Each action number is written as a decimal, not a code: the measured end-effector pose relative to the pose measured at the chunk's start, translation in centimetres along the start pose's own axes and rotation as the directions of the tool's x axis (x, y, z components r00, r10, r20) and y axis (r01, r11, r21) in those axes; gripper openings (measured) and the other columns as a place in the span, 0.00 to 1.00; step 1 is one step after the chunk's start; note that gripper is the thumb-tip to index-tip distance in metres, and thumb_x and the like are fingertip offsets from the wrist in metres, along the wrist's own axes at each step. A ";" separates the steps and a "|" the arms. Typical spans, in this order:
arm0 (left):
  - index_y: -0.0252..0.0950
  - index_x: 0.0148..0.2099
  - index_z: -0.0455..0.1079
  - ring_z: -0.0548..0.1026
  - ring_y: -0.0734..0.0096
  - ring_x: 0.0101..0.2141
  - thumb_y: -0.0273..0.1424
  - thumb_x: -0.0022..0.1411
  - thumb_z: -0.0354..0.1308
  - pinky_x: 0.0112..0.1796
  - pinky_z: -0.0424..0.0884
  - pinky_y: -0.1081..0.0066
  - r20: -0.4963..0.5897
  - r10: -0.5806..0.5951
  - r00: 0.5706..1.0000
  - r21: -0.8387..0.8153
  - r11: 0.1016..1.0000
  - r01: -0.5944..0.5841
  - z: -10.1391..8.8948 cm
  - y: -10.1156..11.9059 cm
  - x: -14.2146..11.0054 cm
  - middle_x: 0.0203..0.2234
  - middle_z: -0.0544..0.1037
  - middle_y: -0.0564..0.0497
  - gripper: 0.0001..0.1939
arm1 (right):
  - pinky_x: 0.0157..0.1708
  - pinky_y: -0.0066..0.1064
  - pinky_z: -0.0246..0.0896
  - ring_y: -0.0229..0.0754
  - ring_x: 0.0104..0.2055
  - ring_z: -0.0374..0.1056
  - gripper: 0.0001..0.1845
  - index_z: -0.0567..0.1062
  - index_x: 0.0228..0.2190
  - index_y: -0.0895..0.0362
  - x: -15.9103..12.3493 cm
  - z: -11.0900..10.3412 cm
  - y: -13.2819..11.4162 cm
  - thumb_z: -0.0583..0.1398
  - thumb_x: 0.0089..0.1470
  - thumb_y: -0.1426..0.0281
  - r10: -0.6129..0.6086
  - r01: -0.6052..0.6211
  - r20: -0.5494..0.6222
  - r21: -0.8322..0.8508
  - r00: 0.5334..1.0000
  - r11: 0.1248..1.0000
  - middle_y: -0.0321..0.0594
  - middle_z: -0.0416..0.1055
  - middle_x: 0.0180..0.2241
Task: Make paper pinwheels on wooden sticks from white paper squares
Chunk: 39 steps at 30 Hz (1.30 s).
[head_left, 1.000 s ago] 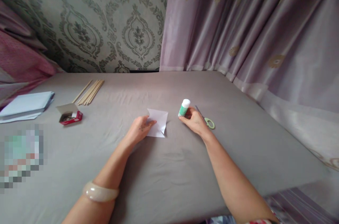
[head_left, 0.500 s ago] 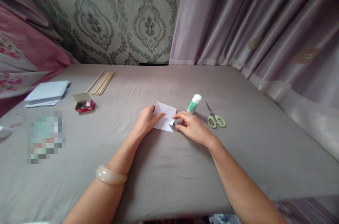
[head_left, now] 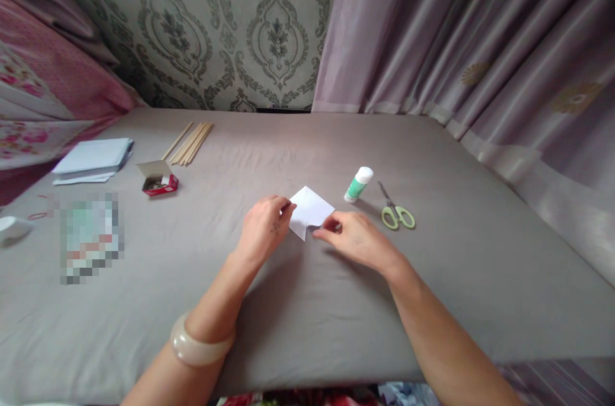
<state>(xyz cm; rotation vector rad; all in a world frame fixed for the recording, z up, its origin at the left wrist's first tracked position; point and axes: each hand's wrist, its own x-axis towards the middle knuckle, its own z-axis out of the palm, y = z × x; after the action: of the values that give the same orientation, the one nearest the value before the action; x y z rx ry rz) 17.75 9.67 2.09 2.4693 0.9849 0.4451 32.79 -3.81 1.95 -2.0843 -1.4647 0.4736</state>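
A small white sheet of paper (head_left: 312,206), with a cut or folded notch along its near edge, is tilted between my two hands just above the cloth. My left hand (head_left: 266,225) pinches its left side between thumb and fingers. At the right corner, the curled fingers of my right hand (head_left: 358,236) grip the paper near the notch; the fingertips are partly hidden. A green and white glue stick (head_left: 358,186) stands, leaning in view, beyond my right hand. Beside it lie scissors (head_left: 397,214) with light green handles.
On the left are a stack of white paper (head_left: 93,156), several wooden sticks (head_left: 193,145) and an opened small red box (head_left: 161,186). A blurred-out item (head_left: 91,236) lies nearer, beside a white object (head_left: 12,228). Curtains (head_left: 408,41) hang along the right.
My right hand has let go of the glue stick, leaving it standing, and moved left to the paper. The paper has been lifted and turned. The view has shifted slightly right and down.
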 end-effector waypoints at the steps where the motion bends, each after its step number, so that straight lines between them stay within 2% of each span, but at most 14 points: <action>1: 0.38 0.32 0.74 0.72 0.63 0.33 0.35 0.64 0.51 0.32 0.59 0.70 0.022 0.040 0.999 -0.003 0.999 -0.040 0.1 0.3 -0.3 0.31 0.78 0.45 0.13 | 0.27 0.30 0.57 0.42 0.26 0.70 0.16 0.77 0.22 0.55 -0.2 -1.0 0.7 0.62 0.52 0.56 0.094 -0.093 0.017 -0.042 0.995 0.995 0.39 0.74 0.22; 2: 0.38 0.32 0.74 0.73 0.62 0.34 0.35 0.65 0.51 0.33 0.59 0.70 0.039 0.063 0.997 -0.001 0.998 -0.063 0.2 0.6 -0.5 0.32 0.77 0.44 0.14 | 0.26 0.31 0.57 0.43 0.25 0.70 0.19 0.75 0.18 0.55 -0.3 -2.0 1.7 0.61 0.52 0.55 0.185 -0.185 -0.013 -0.101 0.983 0.978 0.40 0.73 0.20; 4: 0.38 0.30 0.73 0.73 0.61 0.35 0.37 0.65 0.51 0.33 0.60 0.70 0.068 0.068 0.995 0.012 0.998 -0.069 0.6 0.9 -0.8 0.31 0.77 0.44 0.15 | 0.28 0.34 0.59 0.46 0.27 0.70 0.19 0.75 0.21 0.56 0.1 -3.5 3.9 0.61 0.50 0.54 0.341 -0.372 -0.199 -0.147 0.919 0.916 0.44 0.73 0.21; 6: 0.37 0.30 0.72 0.73 0.60 0.37 0.39 0.65 0.51 0.34 0.61 0.70 0.092 0.066 0.994 0.031 0.997 -0.069 0.8 1.0 -0.9 0.33 0.76 0.43 0.16 | 0.33 0.36 0.63 0.48 0.34 0.72 0.21 0.76 0.33 0.59 1.0 -3.7 5.9 0.64 0.45 0.55 0.348 -0.384 -0.388 -0.015 0.853 0.923 0.49 0.76 0.33; 7: 0.37 0.31 0.73 0.72 0.59 0.39 0.39 0.65 0.50 0.35 0.61 0.69 0.102 0.077 0.992 0.038 0.996 -0.081 0.9 1.1 -1.0 0.34 0.76 0.42 0.16 | 0.35 0.36 0.65 0.48 0.38 0.72 0.27 0.74 0.40 0.60 1.6 -3.3 6.6 0.66 0.41 0.55 0.323 -0.315 -0.427 0.093 0.844 0.945 0.51 0.75 0.41; 9: 0.37 0.35 0.73 0.72 0.59 0.41 0.39 0.67 0.48 0.37 0.62 0.69 0.131 0.104 0.986 0.067 0.991 -0.114 1.0 1.1 -1.1 0.37 0.76 0.42 0.16 | 0.40 0.36 0.67 0.47 0.44 0.71 0.33 0.70 0.45 0.59 2.8 -2.0 7.5 0.68 0.38 0.57 0.253 -0.137 -0.384 0.303 0.888 0.943 0.50 0.73 0.46; 11: 0.37 0.37 0.73 0.71 0.58 0.43 0.39 0.67 0.47 0.38 0.63 0.69 0.173 0.115 0.978 0.114 0.984 -0.136 1.1 1.2 -1.3 0.38 0.75 0.42 0.17 | 0.43 0.37 0.67 0.44 0.42 0.72 0.27 0.70 0.42 0.59 3.8 -0.5 7.6 0.66 0.41 0.58 0.216 -0.067 -0.329 0.410 0.919 0.910 0.47 0.75 0.42; 15: 0.34 0.38 0.73 0.71 0.58 0.44 0.39 0.67 0.48 0.38 0.66 0.68 0.236 0.090 0.968 0.227 0.963 -0.145 0.9 2.0 -1.7 0.39 0.75 0.43 0.17 | 0.45 0.39 0.66 0.45 0.41 0.72 0.20 0.70 0.39 0.58 4.0 0.2 6.6 0.62 0.47 0.59 0.171 0.016 -0.370 0.451 0.913 0.892 0.47 0.75 0.41; 17: 0.33 0.39 0.73 0.70 0.58 0.45 0.38 0.67 0.47 0.39 0.67 0.68 0.280 0.066 0.958 0.280 0.949 -0.147 0.6 2.7 -2.0 0.41 0.74 0.42 0.17 | 0.43 0.38 0.66 0.46 0.40 0.72 0.17 0.71 0.40 0.58 3.4 -0.6 5.5 0.60 0.51 0.60 0.090 0.046 -0.369 0.345 0.925 0.938 0.47 0.75 0.39; 19: 0.31 0.42 0.72 0.70 0.59 0.46 0.33 0.69 0.44 0.41 0.68 0.68 0.342 0.053 0.938 0.320 0.932 -0.170 0.4 3.4 -2.3 0.41 0.74 0.41 0.16 | 0.43 0.38 0.65 0.47 0.41 0.71 0.17 0.72 0.44 0.57 2.6 -1.7 3.9 0.59 0.54 0.63 -0.051 0.091 -0.323 0.110 0.945 0.990 0.46 0.74 0.39; 22: 0.28 0.44 0.71 0.71 0.59 0.45 0.23 0.65 0.45 0.42 0.68 0.67 0.386 0.084 0.918 0.384 0.891 -0.243 0.3 4.3 -3.0 0.40 0.74 0.40 0.14 | 0.45 0.36 0.63 0.47 0.46 0.70 0.18 0.72 0.48 0.55 1.7 -3.1 1.4 0.58 0.56 0.67 -0.219 0.202 -0.170 -0.110 0.961 0.973 0.46 0.73 0.44; 27: 0.25 0.48 0.70 0.71 0.56 0.46 0.19 0.63 0.46 0.42 0.69 0.66 0.328 0.121 0.937 0.470 0.839 -0.272 0.7 4.9 -3.9 0.42 0.74 0.35 0.15 | 0.42 0.33 0.61 0.45 0.41 0.71 0.14 0.72 0.44 0.55 2.0 -3.8 -1.4 0.60 0.54 0.68 -0.208 0.196 -0.027 -0.241 0.978 0.950 0.41 0.75 0.39; 31: 0.24 0.49 0.69 0.72 0.55 0.47 0.19 0.63 0.45 0.43 0.69 0.65 0.304 0.137 0.943 0.481 0.832 -0.276 1.0 4.9 -4.1 0.44 0.74 0.32 0.16 | 0.43 0.32 0.59 0.44 0.43 0.69 0.08 0.74 0.38 0.57 3.2 -3.9 -2.6 0.59 0.56 0.70 -0.288 0.302 0.091 -0.341 0.953 0.890 0.43 0.74 0.40; 39: 0.23 0.48 0.70 0.73 0.56 0.44 0.19 0.63 0.43 0.41 0.68 0.66 0.226 0.113 0.968 0.490 0.846 -0.212 2.2 4.7 -4.0 0.42 0.75 0.32 0.17 | 0.40 0.31 0.58 0.43 0.41 0.68 0.09 0.73 0.40 0.58 4.5 -3.1 -4.1 0.58 0.56 0.73 -0.327 0.362 0.157 -0.394 0.932 0.845 0.43 0.72 0.39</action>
<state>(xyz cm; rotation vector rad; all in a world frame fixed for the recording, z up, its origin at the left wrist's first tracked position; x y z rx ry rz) 18.56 3.17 2.10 3.0193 0.9026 -0.0186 33.05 0.81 7.02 -2.0513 -2.0927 0.1069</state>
